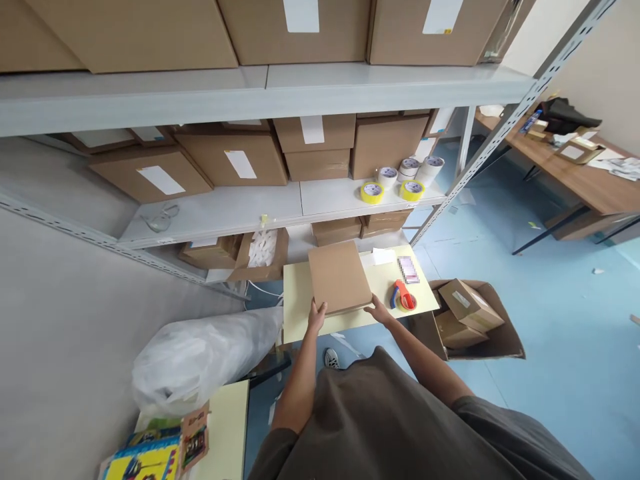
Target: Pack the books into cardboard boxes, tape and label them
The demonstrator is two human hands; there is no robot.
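A flat brown cardboard box [340,275] rests on a pale yellow table [297,327], slightly turned. My left hand [317,315] grips its near left corner, thumb on top. At the near right corner, my right hand [379,311] holds the box's edge, with some fingers hidden beneath or behind it. Right of the box lies a red and blue tape dispenser [403,296] with a yellow roll. Beyond it are a stack of pinkish labels or cards [409,269] and a white paper [383,256].
A metal shelf [270,207] holding cardboard boxes and several tape rolls [387,177] stands behind the table. On the floor at right, a large open carton [500,343] contains smaller boxes. A white plastic bag [205,357] bulges at left, near colourful books [150,460].
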